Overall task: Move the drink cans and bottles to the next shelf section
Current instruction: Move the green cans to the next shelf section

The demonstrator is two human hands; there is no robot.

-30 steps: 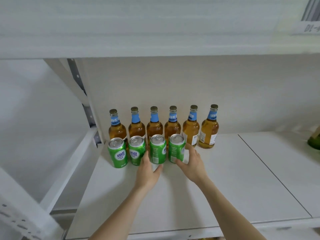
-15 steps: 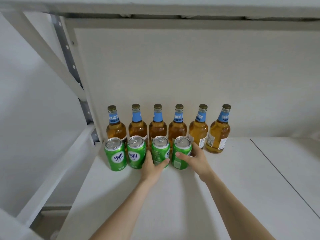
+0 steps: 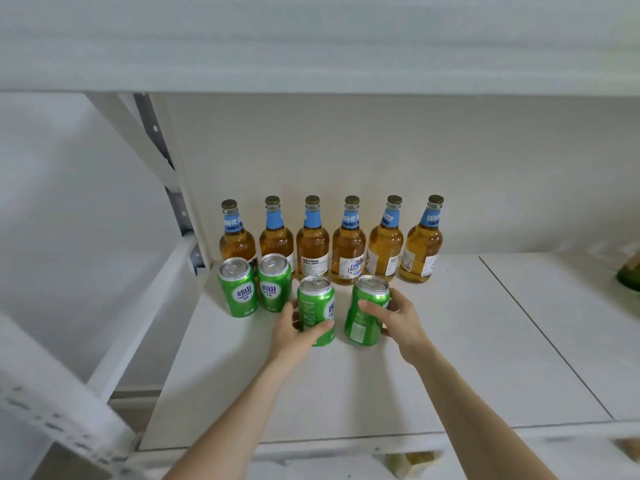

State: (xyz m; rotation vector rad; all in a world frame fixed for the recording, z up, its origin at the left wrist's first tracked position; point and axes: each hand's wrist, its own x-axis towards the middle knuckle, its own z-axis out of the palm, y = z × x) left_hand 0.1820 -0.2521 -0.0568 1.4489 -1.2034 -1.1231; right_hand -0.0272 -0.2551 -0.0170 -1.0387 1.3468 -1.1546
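Several amber bottles (image 3: 349,251) with blue neck labels stand in a row at the back of the white shelf (image 3: 346,386). Two green cans (image 3: 239,289) stay upright in front of the leftmost bottles. My left hand (image 3: 294,336) grips a third green can (image 3: 317,308), pulled forward from the row. My right hand (image 3: 398,322) grips a fourth green can (image 3: 365,311), which tilts slightly and sits apart from the bottles. Whether either held can is off the shelf surface I cannot tell.
A seam (image 3: 543,337) divides this shelf board from the section on the right, where a green bottle (image 3: 630,275) shows at the frame edge. A white upright post (image 3: 162,174) and diagonal brace bound the left side. Another shelf (image 3: 311,46) hangs overhead.
Both hands closed round the two right-hand cans and drew them forward, away from the bottle row. The right can now leans. The camera dropped back to a lower, farther view.
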